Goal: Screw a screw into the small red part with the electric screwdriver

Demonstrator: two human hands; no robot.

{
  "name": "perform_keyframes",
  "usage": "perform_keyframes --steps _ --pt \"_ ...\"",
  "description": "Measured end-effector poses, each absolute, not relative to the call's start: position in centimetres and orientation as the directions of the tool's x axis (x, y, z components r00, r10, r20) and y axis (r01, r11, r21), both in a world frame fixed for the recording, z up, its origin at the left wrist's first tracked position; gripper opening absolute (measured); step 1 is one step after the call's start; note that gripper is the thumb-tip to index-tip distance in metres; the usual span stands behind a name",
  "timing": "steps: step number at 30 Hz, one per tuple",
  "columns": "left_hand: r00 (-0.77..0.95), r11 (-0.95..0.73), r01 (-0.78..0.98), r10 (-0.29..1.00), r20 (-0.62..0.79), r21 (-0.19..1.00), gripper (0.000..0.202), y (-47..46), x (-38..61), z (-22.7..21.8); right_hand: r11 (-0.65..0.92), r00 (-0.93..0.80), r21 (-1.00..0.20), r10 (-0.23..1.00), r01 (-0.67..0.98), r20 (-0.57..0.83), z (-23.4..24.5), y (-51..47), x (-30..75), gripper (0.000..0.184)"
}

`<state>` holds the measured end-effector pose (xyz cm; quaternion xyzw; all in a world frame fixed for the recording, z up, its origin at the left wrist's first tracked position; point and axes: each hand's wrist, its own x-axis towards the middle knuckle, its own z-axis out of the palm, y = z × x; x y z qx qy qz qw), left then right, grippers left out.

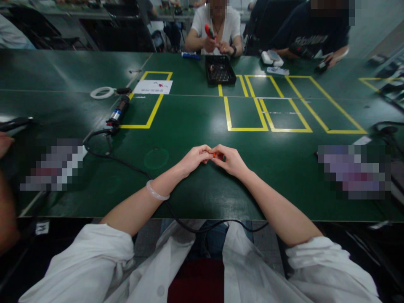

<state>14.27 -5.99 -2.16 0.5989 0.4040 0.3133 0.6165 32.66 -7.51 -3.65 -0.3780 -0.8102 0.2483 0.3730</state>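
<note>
In the head view, we see the two bare hands meeting above the green table [195,198], near its middle. The right hand [232,161] has its thumb and forefinger brought together, and they pinch a small orange piece [214,155]. This piece is between the fingertips of both hands, and most of it is hidden, so we cannot tell its shape. The left hand [195,160] has its fingers bent and touches the right fingertips; we cannot tell if it also grips the piece. On the left forearm we notice a pale bracelet [158,191].

To the left, we find a black tool [118,110] lying beside yellow tape [154,110], and a black cable [129,165] goes under the left forearm and over the table edge. A white sheet of paper [154,87] lies across the tape, near a white coil [102,93].

At the far side, a black tray [222,81] stands before a co-worker in a white shirt [197,29], who holds a red tool [208,31].
</note>
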Motion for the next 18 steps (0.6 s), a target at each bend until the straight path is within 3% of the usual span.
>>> perform_keyframes --steps 18 --pt "0.477 0.094 0.095 0.869 -0.128 0.991 0.023 -6.16 14.35 -1.85 0.593 -0.433 -0.680 0.797 0.431 0.421 -3.65 -7.54 32.62 0.010"
